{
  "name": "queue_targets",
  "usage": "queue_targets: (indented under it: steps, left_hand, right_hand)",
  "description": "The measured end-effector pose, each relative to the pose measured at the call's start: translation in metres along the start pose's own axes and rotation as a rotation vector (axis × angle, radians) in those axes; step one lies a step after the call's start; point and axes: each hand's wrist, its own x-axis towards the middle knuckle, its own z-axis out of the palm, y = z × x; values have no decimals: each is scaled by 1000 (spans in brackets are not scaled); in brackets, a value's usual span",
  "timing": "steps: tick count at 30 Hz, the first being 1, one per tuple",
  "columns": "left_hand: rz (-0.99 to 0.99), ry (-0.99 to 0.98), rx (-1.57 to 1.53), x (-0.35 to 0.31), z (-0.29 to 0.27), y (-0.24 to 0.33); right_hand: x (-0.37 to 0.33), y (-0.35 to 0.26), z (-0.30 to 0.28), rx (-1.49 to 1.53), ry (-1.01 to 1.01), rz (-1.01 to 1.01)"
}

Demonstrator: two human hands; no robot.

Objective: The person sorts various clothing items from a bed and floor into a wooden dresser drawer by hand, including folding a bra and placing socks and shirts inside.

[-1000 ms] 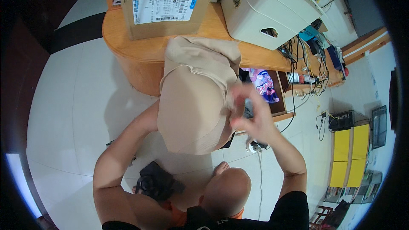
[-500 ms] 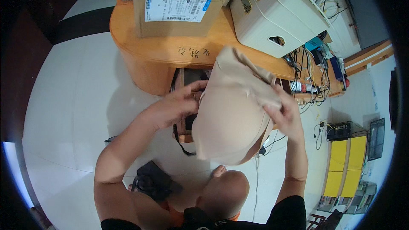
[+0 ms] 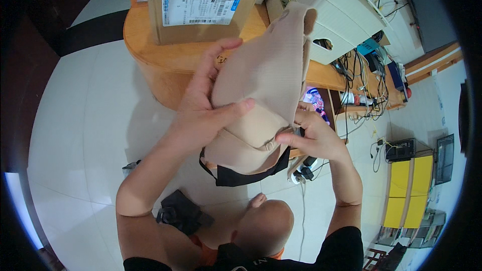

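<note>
A beige bra [image 3: 258,78] with smooth moulded cups hangs before me between my two hands. My left hand [image 3: 208,113] grips it from the left, thumb across the front of the fabric and fingers along its side. At its lower right edge, my right hand [image 3: 316,133] pinches the cloth close to a small strap fitting [image 3: 271,145]. One wide ribbed end of the bra stands up toward the box. Below the cups a black piece of fabric [image 3: 251,174] shows; the frames do not tell whether it is joined to the bra.
Beyond the bra, a cardboard box [image 3: 201,32] and a white plastic crate [image 3: 346,15] stand on a wooden desk [image 3: 160,68]. Tangled cables [image 3: 369,78] lie at its right. A dark cloth bundle [image 3: 181,213] is on the floor, and a power strip [image 3: 301,170] sits beneath the desk.
The bra has been turned and raised, its ribbed end now pointing up. My left hand has moved up with its thumb over the front; my right hand has shifted slightly down and left.
</note>
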Motion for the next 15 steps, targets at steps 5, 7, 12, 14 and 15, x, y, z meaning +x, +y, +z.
queue_targets:
  steps: [5, 7, 12, 14, 15]
  left_hand:
    - [-35, -141, 470, -1, -43, 6]
    - [54, -66, 716, -1, -55, -7]
    - [387, -186, 705, -15, -7, 14]
    - [476, -385, 774, -31, 15, 18]
    - [501, -497, 851, -38, 18, 18]
  right_hand:
    - [-10, -34, -62, 250, 111, 65]
    - [-6, -53, -78, 186, 176, -22]
    - [-9, -98, -54, -311, -168, -396]
    - [-15, -115, -43, -394, -226, -442]
    - [-34, -96, -12, -334, 107, -500]
